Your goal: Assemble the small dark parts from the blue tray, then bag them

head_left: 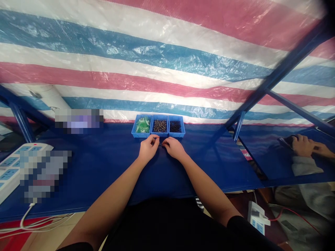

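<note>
fingers of left hand and right hand curled, tips close over small thin dark item, pinch unclear | blue plastic three-bin tray just ahead, holding green bagged parts and dark beads, likely placed for short reach | dark-blue cloth bench beneath

Black short-sleeved top, bare forearms

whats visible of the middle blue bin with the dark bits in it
The middle blue bin is a small, open-topped rectangular container of what looks like blue plastic. It holds a heap of small, dark, roundish pieces, too small to identify. It stands on the dark blue tabletop, side by side with a matching bin and another matching bin. The left hand is just in front of it; any contact cannot be told.
</note>
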Demonstrator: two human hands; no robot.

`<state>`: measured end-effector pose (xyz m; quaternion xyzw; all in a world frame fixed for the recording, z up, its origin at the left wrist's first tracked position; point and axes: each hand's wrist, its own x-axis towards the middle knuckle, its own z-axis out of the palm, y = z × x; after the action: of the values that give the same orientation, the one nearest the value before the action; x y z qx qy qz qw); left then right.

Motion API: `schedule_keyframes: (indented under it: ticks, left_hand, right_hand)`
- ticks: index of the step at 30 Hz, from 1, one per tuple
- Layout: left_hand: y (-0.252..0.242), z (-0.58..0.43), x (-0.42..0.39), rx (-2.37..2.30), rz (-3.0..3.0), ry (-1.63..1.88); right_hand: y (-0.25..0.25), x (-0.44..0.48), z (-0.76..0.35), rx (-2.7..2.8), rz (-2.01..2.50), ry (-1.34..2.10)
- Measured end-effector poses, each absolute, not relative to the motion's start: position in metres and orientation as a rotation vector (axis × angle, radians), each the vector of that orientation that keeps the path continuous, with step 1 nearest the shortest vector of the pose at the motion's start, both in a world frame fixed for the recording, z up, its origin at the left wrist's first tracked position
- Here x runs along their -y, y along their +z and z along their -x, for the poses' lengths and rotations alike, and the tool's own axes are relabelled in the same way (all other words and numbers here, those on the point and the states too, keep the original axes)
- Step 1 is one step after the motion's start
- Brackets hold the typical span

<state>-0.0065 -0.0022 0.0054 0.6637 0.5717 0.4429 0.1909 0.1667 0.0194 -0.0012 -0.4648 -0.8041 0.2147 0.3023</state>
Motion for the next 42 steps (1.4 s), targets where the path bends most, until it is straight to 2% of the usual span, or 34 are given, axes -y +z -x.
schedule_keyframes:
  ticks: [8, 16, 28, 42]
  left_hand:
    - [0.0041, 0.0047, 0.0024, -1.486, -1.874, 1.198]
    - [0.0024, 0.0058, 0.0018, -1.458, -1.848, 1.206]
    - [0.0053, 0.0043, 0.0028, -1.499, -1.877, 1.164]
    - [0.0028, 0.0039, 0.0026, -1.437, -1.848, 1.209]
  right_hand:
    - [0.0039, -0.0191, -0.1622, 1.751, 0.999, 1.016]
    - [0.0043, -0.0215, -0.1632, 1.602, 0.963, 1.188]
    - [0.0002, -0.0229, -0.1628, 1.596, 1.021, 1.038]
    - [0.0000, -0.0238, -0.1629, 1.489, 1.019, 1.118]
